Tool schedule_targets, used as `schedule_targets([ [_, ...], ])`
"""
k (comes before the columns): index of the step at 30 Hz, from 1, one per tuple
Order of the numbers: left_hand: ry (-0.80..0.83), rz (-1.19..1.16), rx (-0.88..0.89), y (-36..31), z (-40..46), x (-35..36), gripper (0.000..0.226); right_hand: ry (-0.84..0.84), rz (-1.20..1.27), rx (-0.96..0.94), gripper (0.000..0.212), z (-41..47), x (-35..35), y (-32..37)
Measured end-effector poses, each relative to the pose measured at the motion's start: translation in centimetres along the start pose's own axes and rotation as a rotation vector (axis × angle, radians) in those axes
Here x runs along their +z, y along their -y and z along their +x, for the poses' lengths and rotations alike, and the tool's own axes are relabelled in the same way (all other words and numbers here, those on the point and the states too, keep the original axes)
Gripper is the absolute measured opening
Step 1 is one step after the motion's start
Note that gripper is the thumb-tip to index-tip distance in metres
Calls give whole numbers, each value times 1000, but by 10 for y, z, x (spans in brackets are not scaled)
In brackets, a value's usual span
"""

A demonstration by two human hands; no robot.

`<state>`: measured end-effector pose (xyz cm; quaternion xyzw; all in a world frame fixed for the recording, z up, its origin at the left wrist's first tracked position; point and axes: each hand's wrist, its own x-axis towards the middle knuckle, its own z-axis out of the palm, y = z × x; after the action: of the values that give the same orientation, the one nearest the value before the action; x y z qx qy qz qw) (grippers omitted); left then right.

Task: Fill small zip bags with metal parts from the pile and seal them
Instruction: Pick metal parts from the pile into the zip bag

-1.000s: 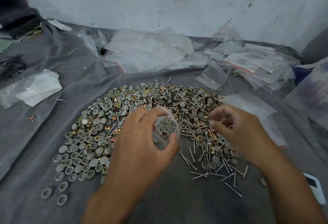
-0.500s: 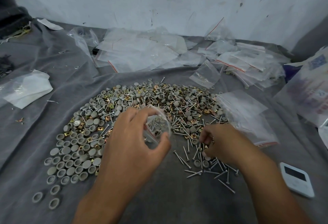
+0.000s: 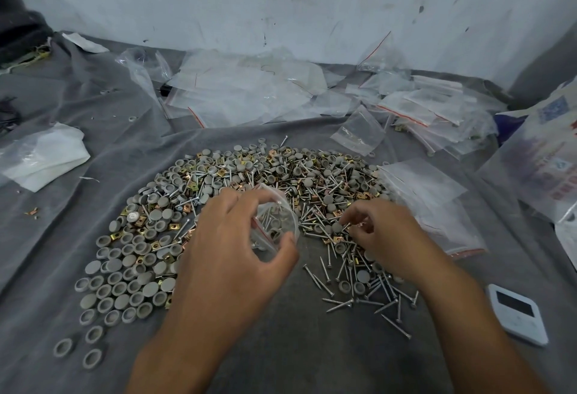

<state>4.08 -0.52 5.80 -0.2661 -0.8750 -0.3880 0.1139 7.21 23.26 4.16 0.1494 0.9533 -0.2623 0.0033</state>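
Filling a small bag at the near edge of the pile
Left hand gripping bag mouth open; right hand pinching a cap, just right; keeping the mouth wide, dropping parts straight in

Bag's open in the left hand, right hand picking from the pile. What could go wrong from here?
1. The small zip bag is held open by the left hand with screws already inside; if that grip tilts, they could spill back onto the pile.
2. Screw points might pierce the thin plastic.
3. The right hand picks among mixed screws, caps and clips, so a wrong part could go in.
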Motion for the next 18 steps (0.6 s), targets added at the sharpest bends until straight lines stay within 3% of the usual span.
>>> schedule_targets([
  [18,-7,-2,-15,1,1,-2,31,168,-194,51,10,17,8,9],
])
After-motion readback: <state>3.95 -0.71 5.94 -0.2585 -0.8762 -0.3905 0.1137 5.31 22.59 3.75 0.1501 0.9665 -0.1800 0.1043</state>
